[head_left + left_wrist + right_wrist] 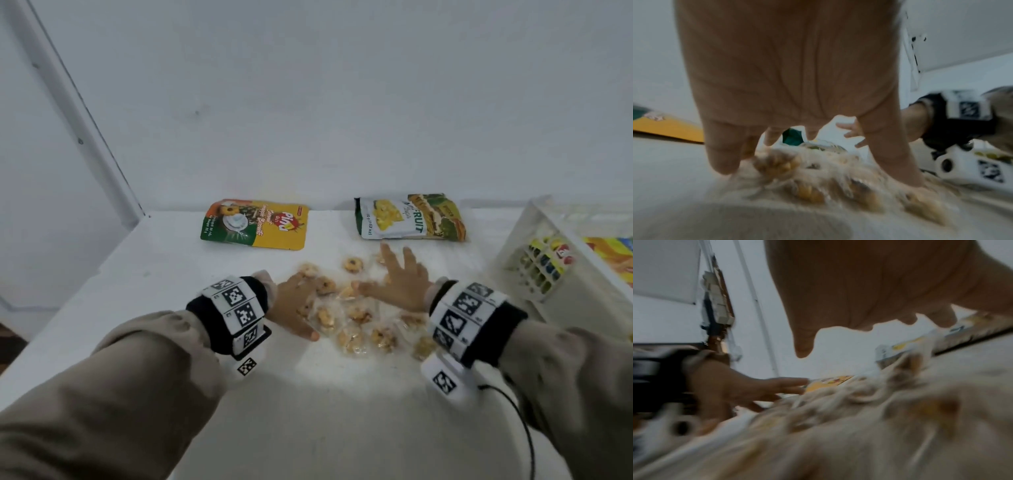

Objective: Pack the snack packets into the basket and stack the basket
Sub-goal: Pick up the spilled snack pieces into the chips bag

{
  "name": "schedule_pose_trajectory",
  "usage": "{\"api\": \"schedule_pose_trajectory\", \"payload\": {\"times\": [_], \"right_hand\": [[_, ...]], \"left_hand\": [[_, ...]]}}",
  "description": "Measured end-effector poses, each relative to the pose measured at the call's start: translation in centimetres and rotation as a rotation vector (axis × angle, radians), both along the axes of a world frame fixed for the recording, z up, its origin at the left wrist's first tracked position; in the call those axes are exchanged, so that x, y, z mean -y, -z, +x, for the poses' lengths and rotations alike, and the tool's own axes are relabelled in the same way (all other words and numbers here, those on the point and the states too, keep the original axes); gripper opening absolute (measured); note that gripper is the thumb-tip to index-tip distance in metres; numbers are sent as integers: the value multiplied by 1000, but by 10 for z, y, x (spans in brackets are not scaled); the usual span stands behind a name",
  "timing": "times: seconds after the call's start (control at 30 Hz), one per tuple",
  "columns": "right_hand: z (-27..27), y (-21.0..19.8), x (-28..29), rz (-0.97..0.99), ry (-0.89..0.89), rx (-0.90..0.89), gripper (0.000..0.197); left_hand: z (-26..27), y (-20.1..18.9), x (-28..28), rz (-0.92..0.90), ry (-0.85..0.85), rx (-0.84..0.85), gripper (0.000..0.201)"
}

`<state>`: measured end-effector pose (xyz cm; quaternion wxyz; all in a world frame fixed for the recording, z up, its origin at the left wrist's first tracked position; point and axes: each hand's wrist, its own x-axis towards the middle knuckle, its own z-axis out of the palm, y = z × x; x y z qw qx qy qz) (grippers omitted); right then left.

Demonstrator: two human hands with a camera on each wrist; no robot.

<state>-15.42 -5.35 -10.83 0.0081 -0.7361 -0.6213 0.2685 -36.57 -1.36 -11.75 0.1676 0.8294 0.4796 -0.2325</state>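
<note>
Both hands are lying over a scatter of small clear-wrapped cookie packets spread across the middle of the white counter. The left hand is resting palm-down on the 9 o'clock edge of the pile, its grip released, fingers straight and spread against the wrappers. The right hand is sitting at the 2 o'clock side of the pile, its grip also released, fingers fanned out toward the back wall and holding nothing (both wrist views are badly blurred, though each shows an open palm above the packets).

At 11 o'clock from the pile, a yellow and green snack pouch is lying flat near the wall. At 1 o'clock, a white and green fruit-chip bag is lying just beyond the right fingertips, apart from them. At 3 o'clock, a white slotted basket is standing on the counter with colourful packets showing inside it.
</note>
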Motion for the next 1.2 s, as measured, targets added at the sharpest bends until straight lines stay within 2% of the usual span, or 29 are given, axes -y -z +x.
{"api": "schedule_pose_trajectory", "payload": {"times": [0.1, 0.23, 0.37, 0.53, 0.63, 0.73, 0.87, 0.9, 0.97, 1.03, 1.2], "right_hand": [[5, -7, -25, 1, -8, 78, 98], [1, -9, -45, -100, -142, 122, 89], [-12, -15, -41, -198, -211, 215, 76], [-13, -27, -20, -308, -304, 177, 69], [0, -41, -5, -282, -295, 102, 83], [24, -57, 5, -247, -252, 101, 103], [50, -49, 27, -441, -259, 288, 150], [52, -42, 34, -492, -254, 344, 154], [49, -26, 48, -537, -243, 426, 145], [38, -10, 58, -491, -234, 467, 136], [4, 5, 61, -349, -175, 426, 126]], "left_hand": [[-9, -7, -6, -4, -41, 75, 122], [-23, -11, -17, 48, -63, -61, 134], [-8, -16, -5, 40, 60, -144, 125], [18, 0, 2, 41, 244, -78, 125], [28, -4, 8, 20, 270, -15, 114], [23, -12, 3, -30, 251, 27, 127], [0, -15, 0, -72, 188, 21, 138], [-4, -15, 1, -66, 192, 0, 138], [-6, -10, 3, -61, 194, -40, 140], [-1, -3, 3, -61, 212, -74, 147], [16, 10, 18, -30, 192, -81, 128]]}}
